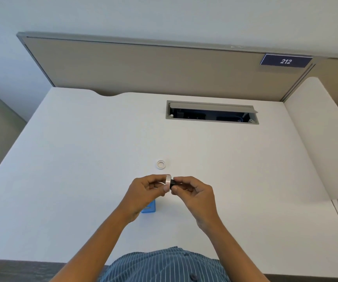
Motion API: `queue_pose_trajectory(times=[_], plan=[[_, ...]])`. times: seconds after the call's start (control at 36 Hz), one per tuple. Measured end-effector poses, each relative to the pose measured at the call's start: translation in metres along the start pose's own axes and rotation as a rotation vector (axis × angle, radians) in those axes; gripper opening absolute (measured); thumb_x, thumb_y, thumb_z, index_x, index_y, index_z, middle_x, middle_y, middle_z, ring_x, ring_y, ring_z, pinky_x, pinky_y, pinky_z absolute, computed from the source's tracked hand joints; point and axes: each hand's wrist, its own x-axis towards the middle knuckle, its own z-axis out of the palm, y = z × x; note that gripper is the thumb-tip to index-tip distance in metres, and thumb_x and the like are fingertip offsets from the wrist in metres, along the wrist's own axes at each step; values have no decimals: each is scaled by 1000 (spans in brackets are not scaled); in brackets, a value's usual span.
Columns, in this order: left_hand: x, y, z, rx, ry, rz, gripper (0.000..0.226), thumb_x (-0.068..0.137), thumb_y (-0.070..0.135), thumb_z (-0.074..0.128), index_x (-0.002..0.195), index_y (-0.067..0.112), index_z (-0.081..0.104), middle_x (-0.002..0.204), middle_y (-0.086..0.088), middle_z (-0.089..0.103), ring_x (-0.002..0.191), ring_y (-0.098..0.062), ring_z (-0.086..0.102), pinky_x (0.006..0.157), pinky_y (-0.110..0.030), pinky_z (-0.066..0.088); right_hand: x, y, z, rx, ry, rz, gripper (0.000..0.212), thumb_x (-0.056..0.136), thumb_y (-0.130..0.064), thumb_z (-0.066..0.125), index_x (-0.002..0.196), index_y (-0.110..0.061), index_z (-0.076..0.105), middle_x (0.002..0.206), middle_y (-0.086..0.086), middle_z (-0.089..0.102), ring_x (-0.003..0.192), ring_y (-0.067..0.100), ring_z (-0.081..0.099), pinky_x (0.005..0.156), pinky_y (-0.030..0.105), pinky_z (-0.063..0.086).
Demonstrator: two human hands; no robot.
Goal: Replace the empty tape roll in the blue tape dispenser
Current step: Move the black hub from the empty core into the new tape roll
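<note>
The left hand (147, 187) pinches a clear tape roll (168, 180) edge-on while the right hand (192, 190) grips a black spindle (172, 183) against its hole, likely seating it; the blue tape dispenser (149, 207) waits on the counter (82, 159) under the left wrist, the empty core (161, 164) beyond both hands

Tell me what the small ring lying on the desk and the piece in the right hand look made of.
Ring: probably white plastic or card, matte, thin-walled, empty-looking. Piece in the right hand: likely black plastic, dull dark surface; mostly hidden by fingers, so uncertain.
</note>
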Motion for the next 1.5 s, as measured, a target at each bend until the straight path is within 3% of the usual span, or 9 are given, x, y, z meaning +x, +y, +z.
queue_pose_trajectory(times=[0.31, 0.42, 0.58, 0.75, 1.14, 1.5], plan=[[-4, 2, 6, -1, 6, 35, 34, 90, 17, 84, 122, 26, 79, 103, -3, 85, 96, -22, 80, 87, -25, 63, -1, -4, -1, -77, -14, -67, 27, 90, 0, 85, 113, -14, 85, 104, 0, 86, 94, 24, 83, 88, 31, 66], [-4, 0, 7, -5, 9, 51, 35, 89, 17, 84, 123, 23, 80, 103, -4, 84, 96, -24, 79, 88, -26, 63, 0, -3, -3, -96, -24, -88, 27, 90, 1, 85, 113, -13, 86, 104, 2, 84, 92, 26, 82, 89, 35, 67], [-3, -2, 7, -19, 11, 59, 34, 88, 16, 85, 122, 21, 81, 104, -4, 84, 96, -27, 77, 89, -27, 63, 2, -2, -6, -100, -53, -83, 28, 92, 2, 82, 115, -12, 86, 106, 4, 82, 93, 26, 82, 87, 29, 65], [-3, -4, 9, -21, 12, 68, 35, 88, 15, 85, 122, 18, 81, 106, -5, 82, 93, -17, 77, 86, -24, 61, 3, -2, -6, -35, -44, -19, 24, 90, 1, 84, 111, -10, 85, 103, 6, 86, 93, 28, 83, 92, 42, 67], [-2, -6, 13, -34, -2, 54, 32, 88, 16, 85, 119, 20, 83, 109, -1, 81, 99, -14, 77, 89, -25, 61, 4, 0, -7, -36, -33, -15, 21, 88, 2, 85, 105, -9, 87, 102, 7, 85, 93, 30, 82, 93, 47, 66], [-2, -2, 14, -29, 20, 58, 38, 87, 18, 86, 125, 19, 80, 111, -1, 82, 102, -20, 79, 88, -23, 62, 2, -6, 0, 22, -13, 33, 19, 91, 4, 83, 105, -7, 78, 100, 9, 83, 92, 29, 80, 79, 30, 66]])
